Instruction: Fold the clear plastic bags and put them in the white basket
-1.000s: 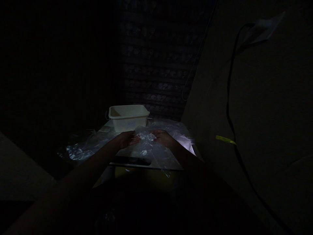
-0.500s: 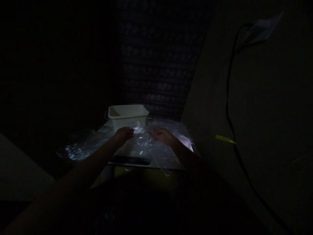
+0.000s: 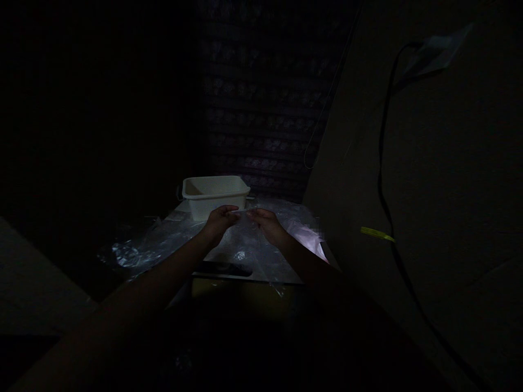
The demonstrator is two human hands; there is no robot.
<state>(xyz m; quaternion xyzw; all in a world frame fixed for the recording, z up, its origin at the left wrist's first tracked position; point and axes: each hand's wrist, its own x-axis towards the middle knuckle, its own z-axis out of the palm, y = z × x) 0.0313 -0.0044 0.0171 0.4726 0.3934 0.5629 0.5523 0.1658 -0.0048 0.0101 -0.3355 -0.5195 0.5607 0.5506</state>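
Note:
Over the table, my left hand [image 3: 219, 224] and my right hand [image 3: 266, 223] face each other, fingertips only a little apart. Both are closed in a pinch on the upper edge of what looks like a clear plastic bag [image 3: 245, 231], which hangs down between them. Its outline is hard to make out in the dim light. Just behind my left hand stands a cream plastic tub [image 3: 216, 197], its inside in shadow. A long dark object [image 3: 224, 268] lies along the table's front edge, below the hands.
More crinkled clear plastic [image 3: 131, 253] spreads over the left side of the table. A bright pinkish-white sheet or wrap [image 3: 308, 239] lies at the right. A black cable [image 3: 381, 163] with a yellow tie [image 3: 376, 233] runs down the right wall. Patterned fabric [image 3: 265, 120] hangs behind.
My hands have drawn closer together, the left moving right. The shiny plastic that stood up between them now hangs lower and flatter.

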